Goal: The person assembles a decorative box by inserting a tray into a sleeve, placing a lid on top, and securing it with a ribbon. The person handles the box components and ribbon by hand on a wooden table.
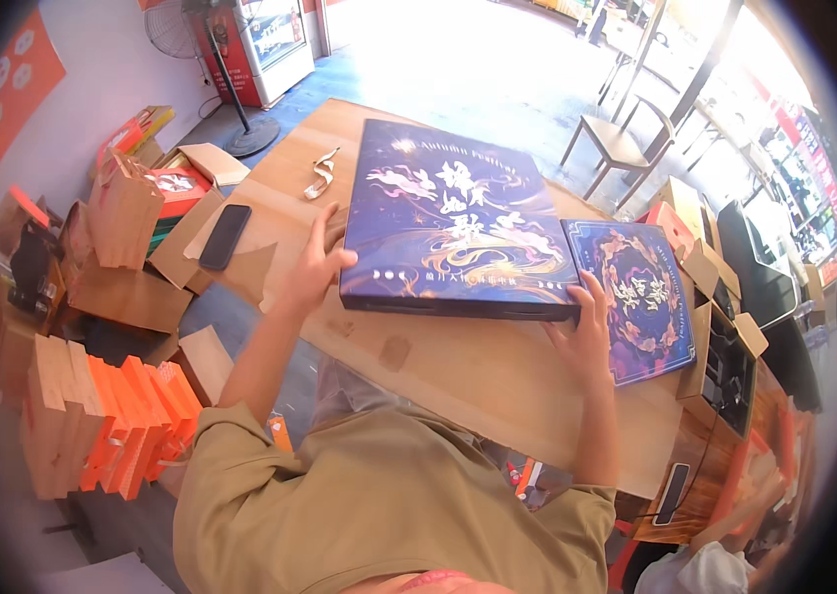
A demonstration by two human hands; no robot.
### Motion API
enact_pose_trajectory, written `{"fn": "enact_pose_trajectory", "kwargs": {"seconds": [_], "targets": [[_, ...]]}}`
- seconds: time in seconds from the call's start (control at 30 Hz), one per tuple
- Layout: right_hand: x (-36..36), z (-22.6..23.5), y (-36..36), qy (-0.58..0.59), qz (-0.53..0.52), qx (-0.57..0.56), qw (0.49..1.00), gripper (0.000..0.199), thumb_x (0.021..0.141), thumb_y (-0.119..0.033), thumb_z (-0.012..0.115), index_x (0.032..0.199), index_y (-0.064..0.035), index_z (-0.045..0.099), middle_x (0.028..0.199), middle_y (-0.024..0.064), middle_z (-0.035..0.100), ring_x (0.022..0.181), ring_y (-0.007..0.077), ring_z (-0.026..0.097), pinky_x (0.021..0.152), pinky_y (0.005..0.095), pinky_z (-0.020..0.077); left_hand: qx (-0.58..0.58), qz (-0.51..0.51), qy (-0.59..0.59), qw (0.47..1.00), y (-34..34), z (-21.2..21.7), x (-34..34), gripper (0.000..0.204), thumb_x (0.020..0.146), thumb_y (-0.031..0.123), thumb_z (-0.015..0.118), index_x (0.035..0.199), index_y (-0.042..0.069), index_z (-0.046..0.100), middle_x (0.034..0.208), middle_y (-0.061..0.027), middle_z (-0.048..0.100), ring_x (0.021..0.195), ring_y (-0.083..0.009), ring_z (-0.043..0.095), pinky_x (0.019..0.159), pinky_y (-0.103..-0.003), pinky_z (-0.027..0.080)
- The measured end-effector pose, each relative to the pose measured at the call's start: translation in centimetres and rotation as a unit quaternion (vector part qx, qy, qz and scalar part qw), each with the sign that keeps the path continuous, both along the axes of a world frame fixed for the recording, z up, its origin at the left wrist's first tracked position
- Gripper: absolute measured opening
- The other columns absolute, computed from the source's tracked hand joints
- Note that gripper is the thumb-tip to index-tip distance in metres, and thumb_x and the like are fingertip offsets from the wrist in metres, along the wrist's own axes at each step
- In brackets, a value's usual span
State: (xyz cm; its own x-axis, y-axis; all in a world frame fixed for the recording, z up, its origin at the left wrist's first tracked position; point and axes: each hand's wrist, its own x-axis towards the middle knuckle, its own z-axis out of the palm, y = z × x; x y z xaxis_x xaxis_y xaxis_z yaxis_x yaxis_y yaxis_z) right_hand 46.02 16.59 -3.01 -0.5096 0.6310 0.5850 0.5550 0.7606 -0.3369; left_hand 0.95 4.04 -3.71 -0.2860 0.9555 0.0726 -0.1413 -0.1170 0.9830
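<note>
- Large dark-blue gift box (453, 223), mid-frame on the bench (458, 381), looks lidded already.
- Left hand (311, 265) and right hand (585, 335): each grip presses its near corner, fingers spread.
- Smaller blue box (641, 297) lies untouched, right.

Wooden table (458, 381); grey floor (458, 79), sunlit; chair (621, 144); standing fan (230, 89); pale wall (92, 59) left.

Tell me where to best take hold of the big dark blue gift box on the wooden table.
Probably grip the large dark blue gift box at its two near corners, one hand from each side. It is wide, flat and lies level on the wooden table, too broad for one hand. The left hand already touches the left near corner, and the right hand the right near corner.
</note>
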Motion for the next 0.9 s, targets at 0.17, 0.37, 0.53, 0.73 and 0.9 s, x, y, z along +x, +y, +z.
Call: {"fn": "enact_pose_trajectory", "kwargs": {"seconds": [0.17, 0.37, 0.53, 0.73, 0.9], "targets": [[-1.3, -0.5, 0.1, 0.034, -0.049, -0.145, 0.988, 0.093, 0.086, -0.016, 0.086, 0.163, -0.0066, 0.036, 0.167, 0.0233, 0.036, 0.154, 0.0415, 0.038, 0.122, 0.05, 0.0386, 0.097, 0.046, -0.063, 0.992, -2.9, -2.4, 4.1, 0.137, 0.074, 0.009, 0.087, 0.172, 0.013, -0.008, 0.156, -0.0215, 0.042, 0.137, -0.0332, 0.057, 0.108, -0.044, 0.052], [-6.3, 0.6, 0.1, 0.261, 0.157, -0.447, 0.841, 0.087, 0.106, -0.043, 0.065, 0.173, -0.012, 0.018, 0.168, 0.0161, 0.037, 0.152, 0.0318, 0.042, 0.113, 0.0459, 0.0474, 0.173, 0.15, 0.249, 0.941, -3.8, -2.6, 8.0, 0.107, 0.075, 0.003, 0.082, 0.164, 0.005, 0.023, 0.139, -0.02, 0.051, 0.139, -0.0355, 0.053, 0.111, -0.049, 0.047], [-6.0, 3.0, 2.4, 0.525, 0.177, -0.547, 0.627, 0.076, 0.11, -0.064, 0.044, 0.159, -0.006, 0.044, 0.144, 0.0094, 0.06, 0.131, 0.0235, 0.06, 0.111, 0.0408, 0.0485, 0.259, 0.147, 0.456, 0.839, -0.3, -2.3, 4.4, 0.07, 0.074, -0.002, 0.079, 0.137, 0.004, 0.05, 0.134, -0.0218, 0.052, 0.138, -0.0426, 0.052, 0.117, -0.055, 0.043], [-5.3, 1.6, 4.7, 0.459, 0.109, -0.537, 0.699, 0.056, 0.106, -0.032, 0.047, 0.155, -0.0057, 0.046, 0.13, 0.0081, 0.067, 0.116, 0.0219, 0.068, 0.091, 0.0431, 0.0604, 0.234, 0.033, 0.624, 0.745, 4.9, -2.3, 1.1, 0.067, 0.077, -0.001, 0.077, 0.137, 0.008, 0.05, 0.139, -0.0197, 0.052, 0.141, -0.0427, 0.049, 0.122, -0.057, 0.037], [-6.7, -1.5, 4.0, 0.446, 0.008, -0.525, 0.725, 0.075, 0.096, -0.013, 0.051, 0.165, -0.0111, 0.022, 0.125, 0.0101, 0.066, 0.093, 0.0198, 0.073, 0.061, 0.0379, 0.0641, 0.106, 0.048, 0.697, 0.707, 7.6, -2.6, -1.8, 0.072, 0.084, 0.012, 0.077, 0.149, 0.01, 0.047, 0.148, -0.0202, 0.049, 0.144, -0.0421, 0.047, 0.121, -0.055, 0.04]]}}
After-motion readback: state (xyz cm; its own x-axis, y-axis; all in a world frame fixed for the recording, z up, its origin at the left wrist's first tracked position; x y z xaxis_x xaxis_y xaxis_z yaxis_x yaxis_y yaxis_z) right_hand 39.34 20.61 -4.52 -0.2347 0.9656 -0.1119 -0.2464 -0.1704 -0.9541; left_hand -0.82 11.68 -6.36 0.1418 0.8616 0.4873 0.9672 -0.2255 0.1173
